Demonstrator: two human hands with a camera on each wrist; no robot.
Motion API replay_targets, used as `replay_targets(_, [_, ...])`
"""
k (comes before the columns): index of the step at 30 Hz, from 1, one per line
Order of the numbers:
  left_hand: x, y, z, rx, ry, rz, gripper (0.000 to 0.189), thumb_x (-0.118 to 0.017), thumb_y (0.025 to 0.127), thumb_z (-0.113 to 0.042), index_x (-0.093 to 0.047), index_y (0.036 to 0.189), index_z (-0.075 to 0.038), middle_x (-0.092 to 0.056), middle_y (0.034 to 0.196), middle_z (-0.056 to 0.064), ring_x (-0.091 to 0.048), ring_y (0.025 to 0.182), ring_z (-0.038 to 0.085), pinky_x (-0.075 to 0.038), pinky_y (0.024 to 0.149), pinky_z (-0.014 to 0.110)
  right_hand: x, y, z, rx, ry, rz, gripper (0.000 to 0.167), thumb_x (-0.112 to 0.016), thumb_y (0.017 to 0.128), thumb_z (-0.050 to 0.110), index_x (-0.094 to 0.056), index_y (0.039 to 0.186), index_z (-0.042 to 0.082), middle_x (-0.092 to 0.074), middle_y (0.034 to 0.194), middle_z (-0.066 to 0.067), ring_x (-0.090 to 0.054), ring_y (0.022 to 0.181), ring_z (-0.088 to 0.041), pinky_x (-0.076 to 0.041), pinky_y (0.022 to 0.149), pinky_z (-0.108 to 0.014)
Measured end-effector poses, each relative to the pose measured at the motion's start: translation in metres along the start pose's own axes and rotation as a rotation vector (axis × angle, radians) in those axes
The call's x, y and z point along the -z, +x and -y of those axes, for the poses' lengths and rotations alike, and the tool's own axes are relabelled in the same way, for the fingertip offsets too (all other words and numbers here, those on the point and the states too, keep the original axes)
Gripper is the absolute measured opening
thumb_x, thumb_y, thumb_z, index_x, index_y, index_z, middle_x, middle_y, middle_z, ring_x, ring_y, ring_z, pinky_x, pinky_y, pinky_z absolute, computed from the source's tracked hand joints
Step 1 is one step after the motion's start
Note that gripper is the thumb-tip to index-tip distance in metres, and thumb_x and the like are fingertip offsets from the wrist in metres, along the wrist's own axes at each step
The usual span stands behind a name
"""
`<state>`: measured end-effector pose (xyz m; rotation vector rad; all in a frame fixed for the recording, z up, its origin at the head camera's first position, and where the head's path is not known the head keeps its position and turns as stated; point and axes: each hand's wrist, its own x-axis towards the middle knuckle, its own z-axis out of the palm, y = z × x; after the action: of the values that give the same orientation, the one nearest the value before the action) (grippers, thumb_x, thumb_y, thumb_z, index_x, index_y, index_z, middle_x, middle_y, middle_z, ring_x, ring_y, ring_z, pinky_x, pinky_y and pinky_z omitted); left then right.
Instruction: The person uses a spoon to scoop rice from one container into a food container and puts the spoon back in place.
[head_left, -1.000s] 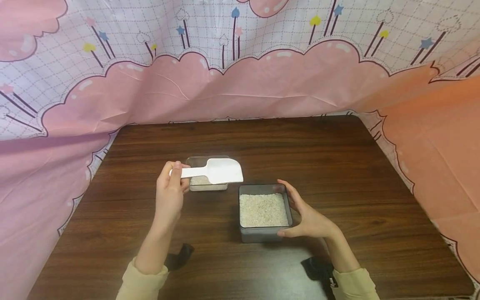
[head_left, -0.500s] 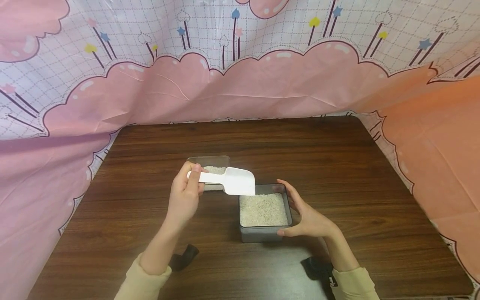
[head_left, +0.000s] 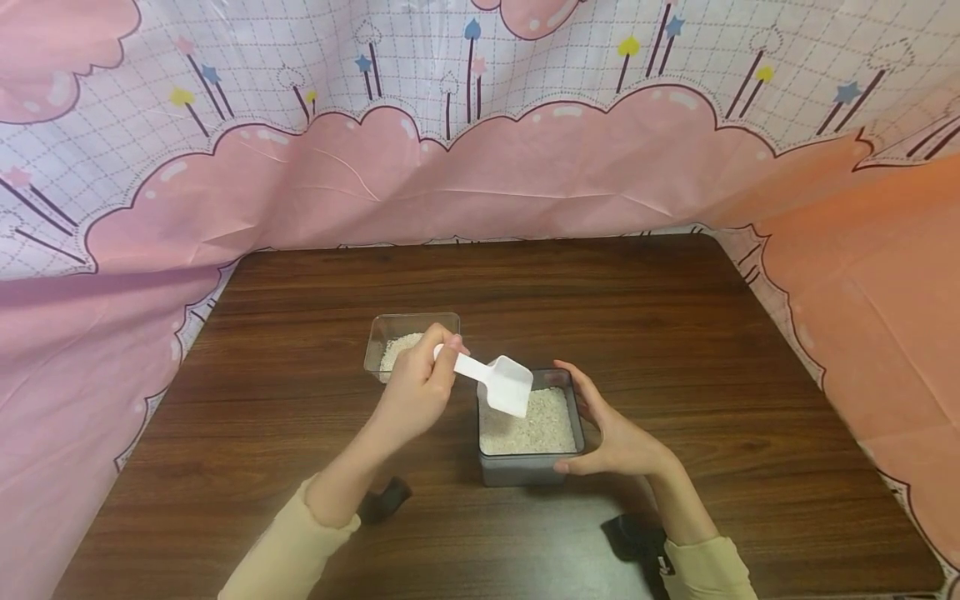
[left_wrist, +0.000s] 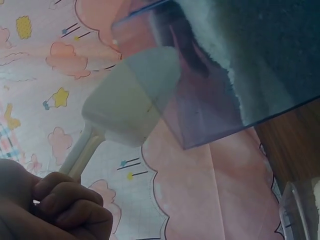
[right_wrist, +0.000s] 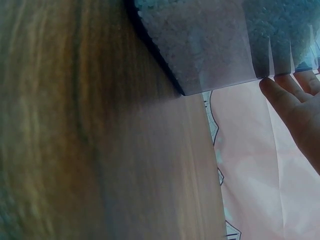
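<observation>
Just left of centre, a clear container (head_left: 388, 328) of pale grains sits partly behind the left hand (head_left: 420, 382), its fingers clamped on a white scoop's (head_left: 510, 387) handle. The blade hangs over the grain-filled grey container (head_left: 522, 472) at centre; whether it carries grains is hard to tell. Right of centre, the right hand (head_left: 611, 433) grips that container's right side between thumb and fingers.
</observation>
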<state>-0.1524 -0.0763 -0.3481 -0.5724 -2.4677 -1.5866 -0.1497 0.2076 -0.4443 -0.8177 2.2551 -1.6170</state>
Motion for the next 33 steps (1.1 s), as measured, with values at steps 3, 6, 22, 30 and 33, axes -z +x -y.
replay_targets(3, [-0.004,0.002,0.003,-0.006,0.054,0.037,0.019,-0.044,0.103,-0.011,-0.058,0.095,-0.001,-0.036,0.051,-0.006,-0.026,0.042,0.002,-0.023,0.04,0.021,0.0,0.0,0.0,0.007,0.006,0.001,0.121,-0.09,0.067,0.013,-0.007,0.155,0.026,-0.013,0.157,-0.019,-0.012,0.145,-0.036,-0.017,0.109,-0.066])
replay_targets(6, [-0.009,0.004,0.005,-0.009,0.112,0.068,0.018,-0.045,0.103,-0.012,-0.058,0.094,-0.003,-0.036,0.052,-0.007,-0.028,0.043,0.002,-0.024,0.041,0.021,0.0,0.0,0.0,0.007,0.009,0.0,0.121,-0.089,0.067,0.013,-0.007,0.156,0.026,-0.012,0.157,-0.02,-0.01,0.145,-0.037,-0.016,0.11,-0.066])
replay_targets(22, [-0.032,-0.001,0.021,0.099,0.167,0.082,0.021,-0.046,0.104,-0.017,-0.058,0.098,0.0,-0.036,0.052,-0.006,-0.03,0.043,0.004,-0.025,0.041,0.021,0.0,0.0,-0.002,0.006,0.003,-0.001,0.121,-0.089,0.067,0.014,-0.007,0.155,0.028,-0.011,0.158,-0.019,-0.007,0.146,-0.038,-0.018,0.109,-0.066])
replay_targets(30, [-0.037,-0.007,0.024,0.122,0.155,0.061,0.023,-0.048,0.103,-0.017,-0.06,0.094,0.0,-0.038,0.05,-0.006,-0.031,0.042,0.004,-0.024,0.039,0.019,0.0,0.0,-0.002,0.007,0.013,0.003,0.121,-0.089,0.068,0.013,-0.007,0.155,0.029,-0.013,0.157,-0.019,-0.007,0.146,-0.039,-0.017,0.109,-0.067])
replay_targets(33, [-0.039,-0.009,0.026,0.136,0.123,0.063,0.022,-0.048,0.102,-0.015,-0.061,0.095,0.002,-0.036,0.05,-0.007,-0.028,0.041,0.003,-0.023,0.038,0.018,-0.001,0.0,-0.001,0.003,0.016,0.002,0.121,-0.089,0.068,0.013,-0.007,0.155,0.029,-0.012,0.158,-0.019,-0.006,0.146,-0.039,-0.017,0.109,-0.067])
